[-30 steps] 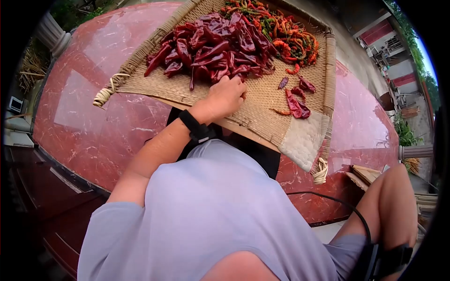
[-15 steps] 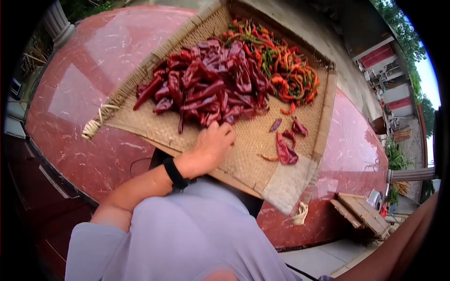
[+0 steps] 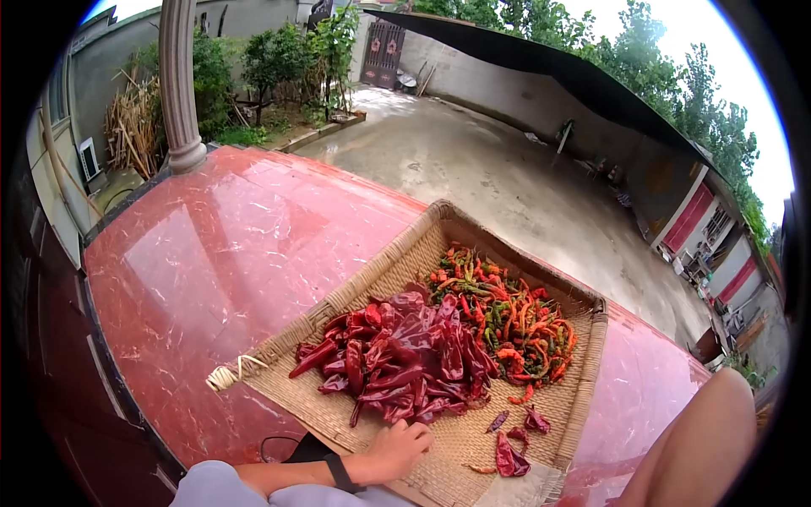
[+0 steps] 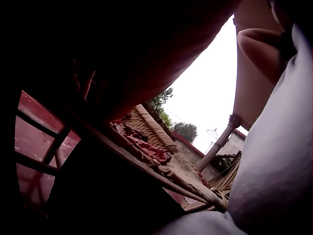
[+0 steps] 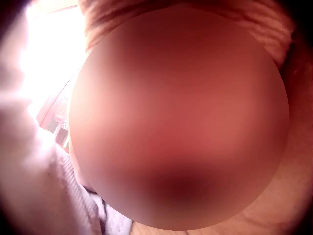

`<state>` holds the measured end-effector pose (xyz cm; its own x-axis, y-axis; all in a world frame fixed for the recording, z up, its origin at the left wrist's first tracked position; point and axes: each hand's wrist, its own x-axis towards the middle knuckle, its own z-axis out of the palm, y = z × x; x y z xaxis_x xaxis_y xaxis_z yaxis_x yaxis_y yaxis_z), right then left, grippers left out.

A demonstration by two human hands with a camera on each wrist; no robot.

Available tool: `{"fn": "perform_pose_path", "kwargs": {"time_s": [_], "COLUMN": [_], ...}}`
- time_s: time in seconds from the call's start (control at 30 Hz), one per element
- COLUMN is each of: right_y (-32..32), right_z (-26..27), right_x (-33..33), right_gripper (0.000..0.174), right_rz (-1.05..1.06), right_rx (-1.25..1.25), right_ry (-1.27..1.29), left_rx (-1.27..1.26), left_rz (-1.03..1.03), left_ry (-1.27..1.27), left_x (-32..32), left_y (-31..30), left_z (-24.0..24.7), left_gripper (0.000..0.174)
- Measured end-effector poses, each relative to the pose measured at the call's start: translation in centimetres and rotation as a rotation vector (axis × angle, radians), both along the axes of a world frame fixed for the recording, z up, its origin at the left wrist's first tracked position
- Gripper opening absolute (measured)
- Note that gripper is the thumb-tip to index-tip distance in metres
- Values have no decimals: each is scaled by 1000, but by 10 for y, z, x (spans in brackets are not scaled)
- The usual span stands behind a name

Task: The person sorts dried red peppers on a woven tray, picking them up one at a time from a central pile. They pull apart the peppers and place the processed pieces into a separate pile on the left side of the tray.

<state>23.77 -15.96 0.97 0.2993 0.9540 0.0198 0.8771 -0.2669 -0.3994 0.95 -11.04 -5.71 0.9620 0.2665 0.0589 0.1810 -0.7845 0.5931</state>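
A woven basket tray (image 3: 342,308) with low rims holds a heap of large dark red dried chillies (image 3: 397,351) and a second heap of small orange, red and green chillies (image 3: 515,317). My left hand (image 3: 397,449) rests at the tray's near edge, fingers loosely bent beside the large chillies. Nothing shows in its grasp. Several loose chillies (image 3: 511,456) lie to its right. In the left wrist view, the dark underside of the hand covers much of the picture, with chillies (image 4: 151,151) beyond. My right arm (image 3: 705,439) is bent and raised; its hand is outside the head view.
The tray overhangs red marble flooring (image 3: 203,245). A stone column (image 3: 179,84) rises at the left, and a concrete yard (image 3: 439,160) with plants and walls lies beyond. A large blurred area fills the right wrist view.
The head view has tilted up, so more of the yard shows and the tray sits lower. My left hand stays at the tray's near edge beside the large chillies.
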Motion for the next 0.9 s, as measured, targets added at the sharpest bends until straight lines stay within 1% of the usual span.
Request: {"fn": "perform_pose_path", "kwargs": {"time_s": [0.13,0.33,0.43,0.53,0.63,0.73,0.83,0.9], "right_y": [2,2,0,0,-1,-2,-4,-5], "right_z": [-5,-10,-12,-14,-14,-15,-16,-17], "right_x": [5,8,9,7,7,7,7,8], "right_gripper": [22,21,21,21,21,21,21,21], "right_rz": [-18,-31,-40,-45,-47,-54,-62,-61], "right_rx": [4,15,20,22,32,41,43,48], "right_ry": [23,53,58,65,74,77,82,86], "left_rx": [-14,42,-24,45,257,509,637,645], "left_rz": [5,16,-71,-184,-221,-160,-94,-109], "left_ry": [17,-22,49,-137,-202,-257,-320,-276], "left_x": [1,1,2,20,59,102,131,148], "left_y": [0,-2,3,15,23,36,46,57], "left_z": [4,4,21,46,68,63,69,63], "left_gripper": [25,19,17,14,13,29,43,49]}}
